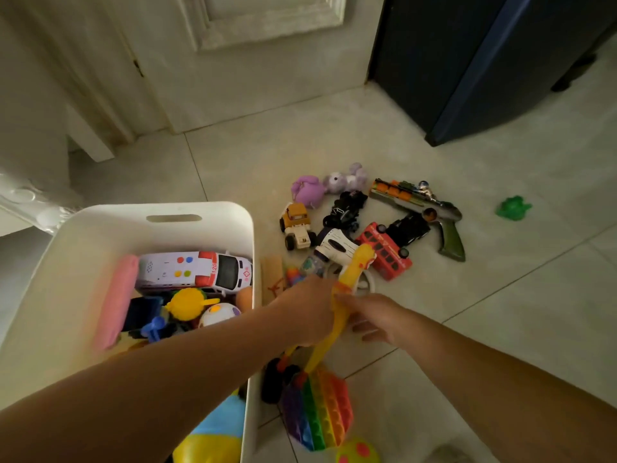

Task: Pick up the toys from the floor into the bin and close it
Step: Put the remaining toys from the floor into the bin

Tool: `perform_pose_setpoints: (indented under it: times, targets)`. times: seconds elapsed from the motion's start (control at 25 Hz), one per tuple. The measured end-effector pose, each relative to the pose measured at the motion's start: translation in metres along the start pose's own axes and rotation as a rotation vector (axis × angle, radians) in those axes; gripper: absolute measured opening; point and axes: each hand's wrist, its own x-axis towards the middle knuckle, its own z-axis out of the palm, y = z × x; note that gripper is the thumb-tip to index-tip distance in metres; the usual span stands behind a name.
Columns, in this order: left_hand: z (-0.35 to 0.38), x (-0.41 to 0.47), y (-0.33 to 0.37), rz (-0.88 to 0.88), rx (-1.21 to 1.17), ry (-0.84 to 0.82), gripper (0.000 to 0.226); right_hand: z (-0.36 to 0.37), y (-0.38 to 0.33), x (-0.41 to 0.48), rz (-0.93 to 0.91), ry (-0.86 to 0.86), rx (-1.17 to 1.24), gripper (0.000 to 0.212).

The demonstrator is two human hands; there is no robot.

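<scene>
Plainly the left hand [309, 309] gripped the yellow rubber chicken [359, 259] beside the bin [233, 215]; the right hand [377, 317] touched it, grip unclear.

Only legible text: "120" in red digits on the side of the white toy ambulance [197, 272], lying in the white bin [173, 208], left of centre frame. Same toy has a red cross-type emblem on its front end, no lettering readable in it. Red toy bus [384, 252] on the floor, right of centre, has pale side markings, too small to read.
</scene>
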Motion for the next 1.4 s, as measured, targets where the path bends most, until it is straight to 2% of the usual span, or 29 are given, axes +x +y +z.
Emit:
perform_pose_setpoints:
  times: [0.08,0.16,0.28,0.36,0.44,0.48,0.56,0.64,0.68,0.8,0.96,1.04,1.16,1.24,1.4]
  targets:
    - [0.004,0.001,-0.005,-0.073,-0.046,-0.042,0.044,0.02,0.001,0.005,-0.021,0.0,0.002,0.052]
    - [0.004,0.005,-0.011,-0.115,-0.091,-0.091,0.058,0.026,-0.006,0.003,-0.09,0.017,0.044,0.043]
    - [-0.001,0.002,-0.013,-0.163,-0.304,-0.05,0.114,0.012,-0.023,-0.018,-0.237,-0.069,0.194,0.039]
    - [-0.006,0.0,-0.008,-0.145,-0.512,0.056,0.126,-0.003,-0.032,-0.034,-0.331,-0.156,0.207,0.042]
    - [-0.015,-0.005,-0.001,-0.15,-0.632,0.157,0.114,-0.02,-0.042,-0.043,-0.395,-0.239,0.206,0.05]
    - [-0.023,-0.008,0.002,-0.15,-0.67,0.199,0.105,-0.026,-0.049,-0.045,-0.387,-0.209,0.237,0.056]
    - [-0.043,-0.017,0.004,-0.169,-0.759,0.238,0.096,-0.037,-0.059,-0.033,-0.364,0.067,0.201,0.056]
    - [-0.062,-0.027,0.0,-0.152,-0.862,0.279,0.088,-0.042,-0.058,-0.004,-0.477,0.404,-0.178,0.029]
    - [-0.072,-0.033,-0.002,-0.135,-0.904,0.3,0.084,-0.041,-0.055,0.008,-0.547,0.477,-0.396,0.025]
    - [-0.095,-0.047,-0.017,-0.088,-1.049,0.316,0.079,-0.025,-0.052,0.035,-0.503,0.43,-0.736,0.068]
    - [-0.102,-0.058,-0.046,-0.094,-1.242,0.313,0.07,-0.003,-0.055,0.041,-0.331,0.58,-0.905,0.094]
    - [-0.099,-0.067,-0.064,-0.109,-1.248,0.307,0.077,0.004,-0.053,0.043,-0.261,0.611,-0.804,0.098]
    - [-0.092,-0.093,-0.096,-0.141,-1.202,0.328,0.082,0.005,-0.05,0.041,-0.247,0.556,-0.464,0.098]
    - [-0.087,-0.115,-0.119,-0.168,-1.199,0.354,0.08,0.005,-0.054,0.025,-0.299,0.52,-0.262,0.091]
    - [-0.071,-0.151,-0.155,-0.197,-1.306,0.391,0.071,0.006,-0.097,-0.043,-0.515,0.566,-0.135,0.081]
